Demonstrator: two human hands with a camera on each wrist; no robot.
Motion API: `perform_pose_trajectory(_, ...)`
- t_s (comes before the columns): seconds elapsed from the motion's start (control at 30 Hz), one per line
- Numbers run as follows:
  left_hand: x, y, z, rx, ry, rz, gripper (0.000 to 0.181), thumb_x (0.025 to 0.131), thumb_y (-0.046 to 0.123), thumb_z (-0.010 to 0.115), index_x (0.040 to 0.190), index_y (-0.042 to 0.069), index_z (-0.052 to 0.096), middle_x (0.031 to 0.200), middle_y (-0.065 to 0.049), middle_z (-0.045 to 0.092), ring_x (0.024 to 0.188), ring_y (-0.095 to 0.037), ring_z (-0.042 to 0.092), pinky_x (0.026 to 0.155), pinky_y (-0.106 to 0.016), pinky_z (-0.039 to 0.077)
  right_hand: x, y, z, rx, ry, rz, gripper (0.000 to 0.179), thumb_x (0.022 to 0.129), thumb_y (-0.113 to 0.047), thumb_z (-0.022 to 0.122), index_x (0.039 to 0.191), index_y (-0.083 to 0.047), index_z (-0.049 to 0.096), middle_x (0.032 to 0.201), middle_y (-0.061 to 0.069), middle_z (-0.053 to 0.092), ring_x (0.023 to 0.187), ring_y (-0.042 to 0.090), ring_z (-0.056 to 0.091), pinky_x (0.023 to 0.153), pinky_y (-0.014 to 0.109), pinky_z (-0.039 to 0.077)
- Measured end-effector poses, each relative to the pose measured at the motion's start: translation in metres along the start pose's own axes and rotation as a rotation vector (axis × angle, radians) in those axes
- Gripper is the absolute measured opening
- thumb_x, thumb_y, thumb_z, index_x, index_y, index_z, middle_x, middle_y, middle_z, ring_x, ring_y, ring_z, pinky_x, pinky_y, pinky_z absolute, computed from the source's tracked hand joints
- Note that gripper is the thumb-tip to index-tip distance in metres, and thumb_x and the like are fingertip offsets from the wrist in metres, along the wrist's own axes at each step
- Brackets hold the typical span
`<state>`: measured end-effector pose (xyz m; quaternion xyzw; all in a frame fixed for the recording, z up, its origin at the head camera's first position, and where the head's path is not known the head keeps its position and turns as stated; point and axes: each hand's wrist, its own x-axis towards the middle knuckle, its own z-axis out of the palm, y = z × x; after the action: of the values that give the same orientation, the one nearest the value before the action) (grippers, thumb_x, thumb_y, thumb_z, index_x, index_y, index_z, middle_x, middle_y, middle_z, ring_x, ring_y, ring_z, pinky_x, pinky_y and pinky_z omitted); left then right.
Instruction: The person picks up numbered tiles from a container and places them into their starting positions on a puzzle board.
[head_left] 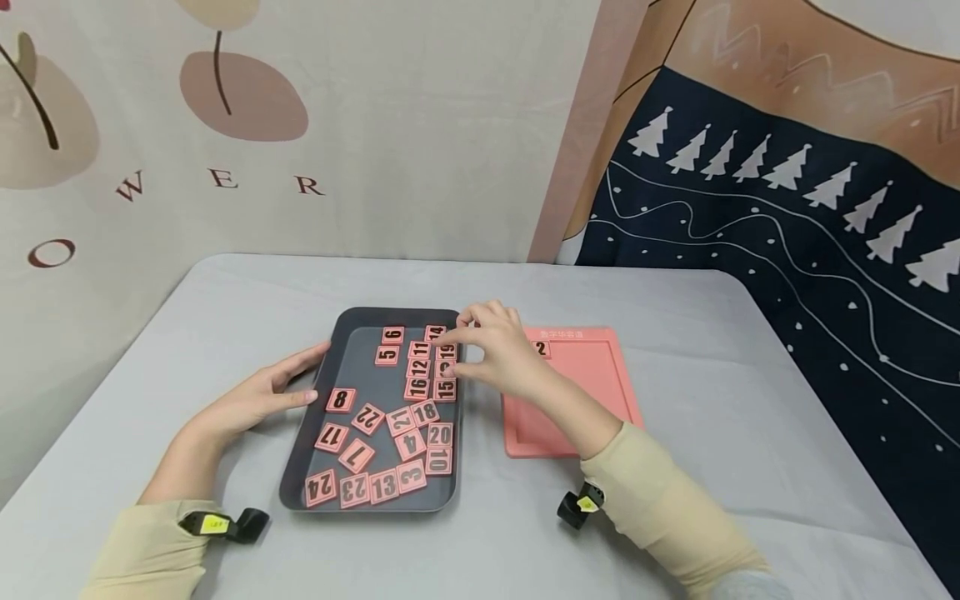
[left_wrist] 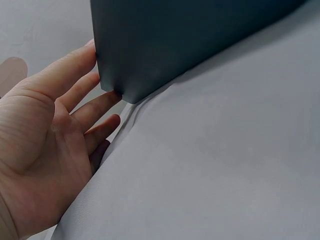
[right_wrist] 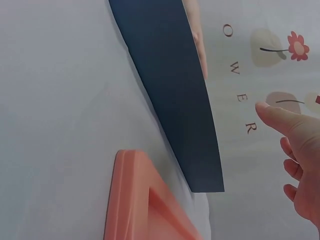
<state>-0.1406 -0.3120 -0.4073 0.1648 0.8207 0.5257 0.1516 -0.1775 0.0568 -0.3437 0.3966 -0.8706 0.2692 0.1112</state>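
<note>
Thumb and index finger of the right hand (head_left: pixel 498 346) stand apart, released, over the tiles (head_left: pixel 418 368) along the right edge of the tray (head_left: pixel 352 354), toward its far corner; no tile shows pinched between them, and whether they touch the 19 (head_left: pixel 446 352) is hard to tell. Neighbours lie snug here, so a grip on two opposite edges should lift one more cleanly than dragging it across the rest. The left hand (head_left: pixel 251 404) lays fairly straight fingers against the tray's left edge, grasping nothing; light, even pressure there should be enough to steady it without tipping. Right of the tray on the worktop (head_left: pixel 247 292), the board (head_left: pixel 592 367) bears the 2 (head_left: pixel 542 349) near its far left corner, partly behind the hand; a raised wrist would best avoid nudging that tile.
</note>
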Motion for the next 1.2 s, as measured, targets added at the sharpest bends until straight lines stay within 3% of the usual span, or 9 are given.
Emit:
perform_pose_trajectory(0.07, 0.000, 0.000, 0.000, 0.004, 0.000, 0.000, 0.068, 0.094, 0.011, 0.061, 0.152, 0.010, 0.025, 0.155, -0.016, 0.021, 0.141, -0.037, 0.011, 0.111, -0.039, 0.017, 0.002, 0.000, 0.001, 0.000, -0.008, 0.002, 0.035, 0.074, -0.024, 0.084, 0.108, -0.024, 0.075, 0.101, -0.004, 0.050, 0.092, 0.015, 0.038, 0.081, 0.038, 0.029)
perform_pose_trajectory(0.17, 0.000, -0.001, 0.000, 0.004, 0.002, -0.007, 0.069, 0.094, 0.012, 0.061, 0.152, 0.010, 0.025, 0.155, -0.016, 0.021, 0.141, -0.037, 0.011, 0.111, -0.039, 0.017, 0.004, -0.001, 0.004, 0.003, -0.025, 0.010, 0.035, 0.075, -0.024, 0.084, 0.108, -0.022, 0.075, 0.100, -0.004, 0.050, 0.093, 0.016, 0.039, 0.083, 0.038, 0.029)
perform_pose_trajectory(0.23, 0.001, -0.001, 0.001, 0.000, 0.004, -0.013, 0.069, 0.094, 0.012, 0.062, 0.152, 0.009, 0.025, 0.155, -0.016, 0.021, 0.141, -0.037, 0.011, 0.109, -0.055, 0.012, 0.005, -0.004, 0.006, 0.009, -0.042, 0.014, 0.035, 0.075, -0.025, 0.083, 0.109, -0.022, 0.074, 0.100, -0.005, 0.050, 0.094, 0.016, 0.039, 0.084, 0.038, 0.029)
perform_pose_trajectory(0.3, 0.002, -0.001, 0.001, -0.003, 0.004, -0.017, 0.070, 0.094, 0.013, 0.062, 0.152, 0.009, 0.025, 0.155, -0.016, 0.021, 0.141, -0.037, 0.010, 0.106, -0.061, 0.010, 0.005, -0.006, 0.008, 0.010, -0.057, 0.011, 0.035, 0.075, -0.026, 0.083, 0.109, -0.023, 0.074, 0.100, -0.005, 0.050, 0.094, 0.016, 0.039, 0.084, 0.037, 0.029)
perform_pose_trajectory(0.73, 0.002, -0.001, 0.000, -0.023, 0.003, -0.015, 0.070, 0.093, 0.011, 0.062, 0.152, 0.007, 0.025, 0.156, -0.017, 0.020, 0.141, -0.038, 0.009, 0.106, -0.063, 0.008, 0.005, -0.016, 0.025, 0.067, -0.087, 0.001, 0.034, 0.077, -0.028, 0.082, 0.110, -0.022, 0.074, 0.100, -0.007, 0.048, 0.095, 0.013, 0.037, 0.085, 0.037, 0.027)
perform_pose_trajectory(1.2, 0.002, -0.002, 0.002, -0.023, 0.008, -0.013, 0.070, 0.093, 0.011, 0.062, 0.152, 0.006, 0.024, 0.155, -0.019, 0.020, 0.141, -0.039, 0.009, 0.106, -0.063, 0.008, 0.008, -0.017, 0.036, 0.028, -0.104, 0.015, 0.034, 0.078, -0.030, 0.080, 0.111, -0.025, 0.073, 0.108, -0.004, 0.051, 0.097, 0.013, 0.038, 0.085, 0.036, 0.028)
